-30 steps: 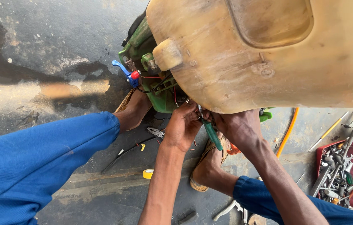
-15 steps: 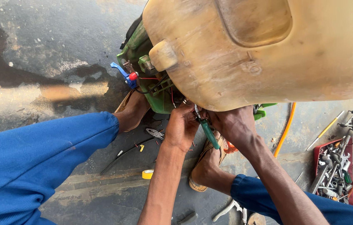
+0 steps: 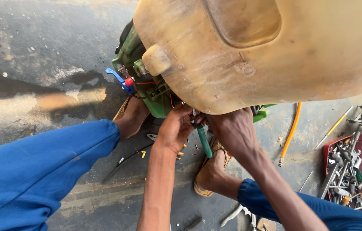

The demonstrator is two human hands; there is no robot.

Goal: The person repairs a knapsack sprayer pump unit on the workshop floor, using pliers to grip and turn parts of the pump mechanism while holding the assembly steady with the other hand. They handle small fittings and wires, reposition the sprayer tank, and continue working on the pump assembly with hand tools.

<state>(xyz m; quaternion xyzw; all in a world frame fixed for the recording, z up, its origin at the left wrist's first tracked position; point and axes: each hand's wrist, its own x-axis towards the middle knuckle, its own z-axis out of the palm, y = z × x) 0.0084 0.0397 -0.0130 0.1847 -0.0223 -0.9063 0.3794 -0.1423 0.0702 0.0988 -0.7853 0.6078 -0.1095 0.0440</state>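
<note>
A big dirty cream plastic tank (image 3: 266, 51) fills the upper right, mounted on a green machine frame (image 3: 146, 85) with a blue lever (image 3: 116, 78) and red knob. Both my hands work under the tank's lower edge. My left hand (image 3: 174, 128) pinches a small part where thin wires come out of the frame. My right hand (image 3: 232, 130) is closed around a green-handled screwdriver (image 3: 203, 141) that hangs down between the hands. What the fingertips touch is hidden by the tank.
My blue trouser legs (image 3: 31, 175) and sandalled feet (image 3: 208, 175) rest on stained concrete. A red tray (image 3: 347, 171) of spanners and sockets lies at the right, an orange hose (image 3: 291, 132) beside it, with loose pliers, a thin tool and small bits on the floor.
The tank and frame have shifted slightly left and down in view. Both hands stay together under the tank, with small finger movements.
</note>
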